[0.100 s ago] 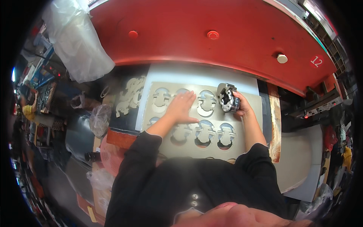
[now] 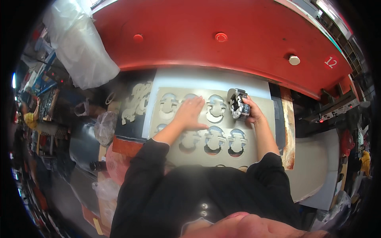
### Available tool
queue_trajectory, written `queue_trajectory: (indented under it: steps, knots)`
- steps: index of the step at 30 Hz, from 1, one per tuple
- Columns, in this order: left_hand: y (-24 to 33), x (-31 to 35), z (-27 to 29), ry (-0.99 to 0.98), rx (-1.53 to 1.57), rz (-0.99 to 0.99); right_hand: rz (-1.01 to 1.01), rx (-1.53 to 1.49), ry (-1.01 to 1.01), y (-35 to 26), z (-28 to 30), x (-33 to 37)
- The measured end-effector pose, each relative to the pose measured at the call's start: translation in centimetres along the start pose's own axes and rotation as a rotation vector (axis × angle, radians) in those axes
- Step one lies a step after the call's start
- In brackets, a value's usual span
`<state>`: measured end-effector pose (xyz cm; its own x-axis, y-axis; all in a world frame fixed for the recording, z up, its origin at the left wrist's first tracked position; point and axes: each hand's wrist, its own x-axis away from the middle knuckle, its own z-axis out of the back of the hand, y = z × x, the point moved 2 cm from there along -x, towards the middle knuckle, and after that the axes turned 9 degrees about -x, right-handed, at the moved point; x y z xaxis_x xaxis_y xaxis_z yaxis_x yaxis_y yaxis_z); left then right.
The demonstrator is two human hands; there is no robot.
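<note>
A grey sheet with several shaped cut-outs lies flat on a white cutting bed under a big red machine beam. My left hand lies flat on the sheet, fingers spread, beside a cut-out. My right hand grips a dark metal cutting die standing on the sheet's upper right part. Both my forearms wear black sleeves.
A heap of pale cut pieces lies left of the sheet. A clear plastic bag hangs at upper left, a smaller bag lower down. A brown board runs along the right. Cluttered shelves stand at both sides.
</note>
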<state>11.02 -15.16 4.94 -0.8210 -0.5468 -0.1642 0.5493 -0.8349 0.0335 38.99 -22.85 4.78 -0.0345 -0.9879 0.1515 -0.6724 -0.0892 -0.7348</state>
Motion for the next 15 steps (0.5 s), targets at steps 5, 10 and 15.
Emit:
queue_trajectory:
  steps: [5, 10, 15]
  knots:
    - [2.0, -2.5, 0.2, 0.108, 0.127, 0.122, 0.017, 0.319, 0.059, 0.6, -1.3, 1.3]
    - [4.5, -8.2, -2.6, -0.176, 1.298, 0.633, 0.068, 0.566, 0.020, 1.3, -2.4, 2.1]
    - [4.6, -9.0, -3.9, -0.085, 1.302, 0.553, 0.140, 0.540, -0.002, 1.4, -3.0, 2.7]
